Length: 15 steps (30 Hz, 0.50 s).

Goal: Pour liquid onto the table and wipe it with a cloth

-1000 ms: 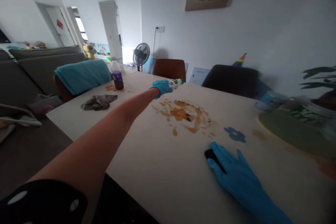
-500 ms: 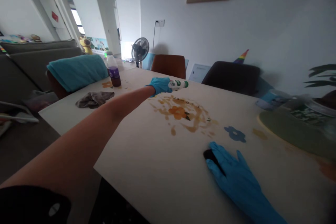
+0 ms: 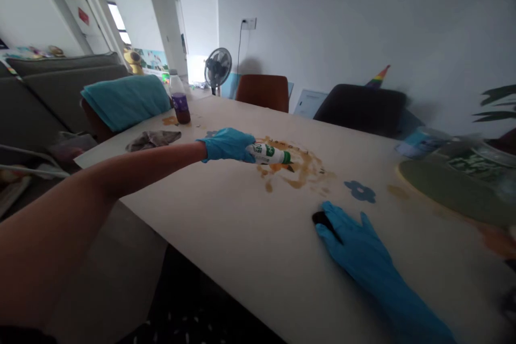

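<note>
Crumpled grey rag [image 3: 152,140] lies unused at far left of the white floral tablecloth [image 3: 250,236]. Left hand [image 3: 228,144] grips a white green-capped squeeze bottle [image 3: 269,153], held sideways over the brown spill [image 3: 300,169] (unwiped, apparently all remaining). Right hand [image 3: 352,247] presses flat on a small black object [image 3: 321,219].

Dim room, daylight from the far left doorway [image 3: 115,16]; right edge smeared with blur, corners stretched and dark

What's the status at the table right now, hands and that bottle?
Left hand gripping white bottle, green cap over brown stain. Right hand flat on table, on small black object. Nothing between bottle and stain.
</note>
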{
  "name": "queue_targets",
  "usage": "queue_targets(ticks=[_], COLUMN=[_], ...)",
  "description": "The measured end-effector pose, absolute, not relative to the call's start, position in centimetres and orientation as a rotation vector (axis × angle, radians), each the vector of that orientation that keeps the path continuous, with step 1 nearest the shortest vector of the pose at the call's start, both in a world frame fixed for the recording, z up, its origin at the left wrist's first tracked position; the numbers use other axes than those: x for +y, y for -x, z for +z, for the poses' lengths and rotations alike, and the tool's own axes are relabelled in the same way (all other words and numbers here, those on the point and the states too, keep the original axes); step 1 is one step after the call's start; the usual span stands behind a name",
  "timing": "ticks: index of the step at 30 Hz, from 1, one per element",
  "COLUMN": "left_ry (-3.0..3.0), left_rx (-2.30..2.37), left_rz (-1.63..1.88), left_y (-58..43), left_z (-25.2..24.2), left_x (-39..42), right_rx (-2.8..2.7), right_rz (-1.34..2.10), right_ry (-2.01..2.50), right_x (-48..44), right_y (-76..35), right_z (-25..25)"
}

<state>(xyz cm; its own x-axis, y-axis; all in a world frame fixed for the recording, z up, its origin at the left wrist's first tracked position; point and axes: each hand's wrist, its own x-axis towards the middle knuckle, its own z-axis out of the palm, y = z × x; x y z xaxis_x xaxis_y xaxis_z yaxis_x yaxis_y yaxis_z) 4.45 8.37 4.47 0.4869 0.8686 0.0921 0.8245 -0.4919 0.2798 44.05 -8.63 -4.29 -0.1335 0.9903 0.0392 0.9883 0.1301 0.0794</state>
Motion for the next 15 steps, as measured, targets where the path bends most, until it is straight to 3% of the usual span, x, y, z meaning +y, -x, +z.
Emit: queue_targets(ticks=[3,6,11,15], left_ry=[-2.470,-2.150,-1.510,-1.360], left_rx=[1.638,1.773,1.265,1.123], left_rz=[0.403,0.695,1.228,1.346], left_y=[-3.1,-2.4,-1.4,-0.4], left_z=[4.6,5.4,5.4,4.6], left_x=[8.0,8.2,10.1,12.0], right_rx=[2.343,2.404,2.490,2.654], right_rz=[0.127,0.152,0.174,0.266], right_ry=[-2.071,-2.077,-2.087,-2.054], right_x=[-8.6,-8.3,-7.1,-6.5], right_y=[-43.7,-44.4,-46.4,-48.6], right_z=[-3.9,-4.5,-6.1,-8.4])
